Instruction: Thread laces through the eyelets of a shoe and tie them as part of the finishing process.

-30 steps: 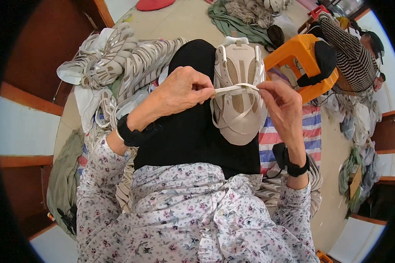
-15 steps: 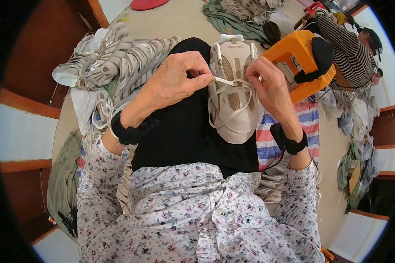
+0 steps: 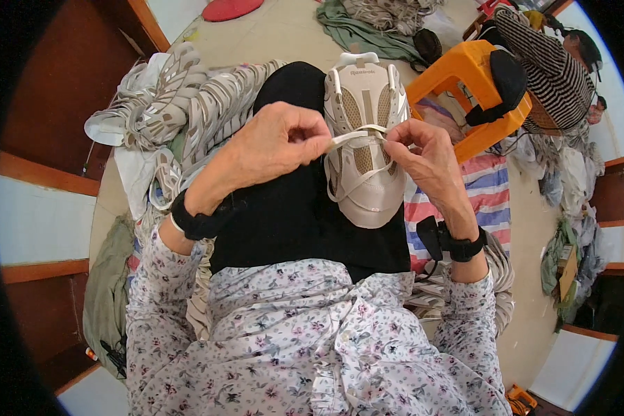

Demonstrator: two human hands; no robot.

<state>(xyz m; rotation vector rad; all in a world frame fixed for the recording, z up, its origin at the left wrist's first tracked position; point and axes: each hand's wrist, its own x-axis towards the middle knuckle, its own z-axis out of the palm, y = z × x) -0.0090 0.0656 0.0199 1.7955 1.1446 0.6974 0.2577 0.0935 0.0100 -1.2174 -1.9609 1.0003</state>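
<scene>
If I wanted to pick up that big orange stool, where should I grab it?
Grab the orange stool by a leg or the edge of its seat, coming from the person's side. It lies tipped on its side next to the beige shoe, so its legs stick out towards you. A dark thing and a striped cloth cover its far side, so that side is probably harder to get hold of.

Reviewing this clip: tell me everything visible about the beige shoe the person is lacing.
The beige shoe is a sneaker with mesh-look panels and paler, smooth overlays. It lies on the person's black-clad lap, toe toward them, heel loop pointing away. A flat off-white lace crosses its eyelet rows, with slack loops drooping over the toe. The left hand pinches one lace end; the right hand pinches the other at the shoe's edge. Its sole is hidden.
</scene>
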